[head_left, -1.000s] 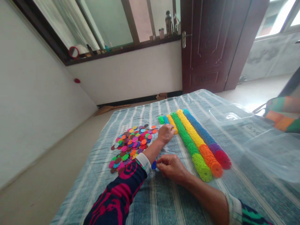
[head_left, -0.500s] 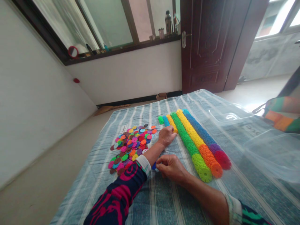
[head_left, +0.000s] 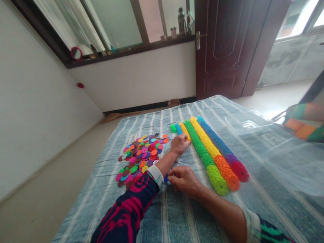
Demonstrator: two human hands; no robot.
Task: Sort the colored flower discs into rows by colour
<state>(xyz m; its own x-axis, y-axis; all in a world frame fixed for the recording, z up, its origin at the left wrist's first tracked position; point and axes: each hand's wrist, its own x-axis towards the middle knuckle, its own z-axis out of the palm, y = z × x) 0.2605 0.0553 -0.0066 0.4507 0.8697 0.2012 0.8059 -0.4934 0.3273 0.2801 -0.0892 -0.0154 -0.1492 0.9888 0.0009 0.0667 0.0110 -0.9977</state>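
Observation:
My left hand (head_left: 179, 144) is closed at the near end of a short yellow-orange row of discs (head_left: 184, 129), its fingers curled over that end. My right hand (head_left: 186, 180) pinches a dark blue disc (head_left: 166, 178) between thumb and fingers, just beside my left wrist. A loose heap of colourful notched plastic discs (head_left: 144, 152) lies left of my hands. Right of them run long rows of stacked discs: a green one (head_left: 198, 145) with a lime end, a yellow one (head_left: 205, 136) with an orange end, and a blue one (head_left: 215, 136) ending purple and red.
A short blue row (head_left: 178, 129) and a small green stack (head_left: 173, 128) lie beyond my left hand. Clear plastic boxes (head_left: 249, 126) stand at the right on the striped cloth (head_left: 202, 222). Behind are a brown door (head_left: 225, 50) and a window ledge.
Both hands keep nearly the same pose and place. The whole view has shifted very slightly; no disc has visibly moved among the rows.

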